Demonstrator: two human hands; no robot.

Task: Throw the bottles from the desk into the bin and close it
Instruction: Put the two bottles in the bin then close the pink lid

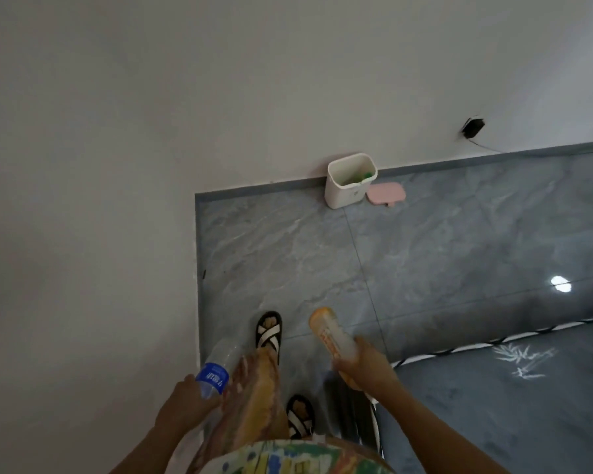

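Observation:
My left hand (189,401) grips a clear plastic bottle with a blue label (217,368), its far end pointing forward over the floor. An orange bottle (331,333) sits in my right hand (367,366), also pointing ahead. The white bin (343,195) stands open on the floor against the wall, well ahead of both hands, with something green inside. Its pink lid (386,194) lies flat on the floor just to the bin's right.
Grey marble floor tiles (288,254) stretch between me and the bin. A white wall runs along the left and the back. A blue-grey bed or mat edge (493,388) fills the lower right. My sandalled feet (269,331) stand below.

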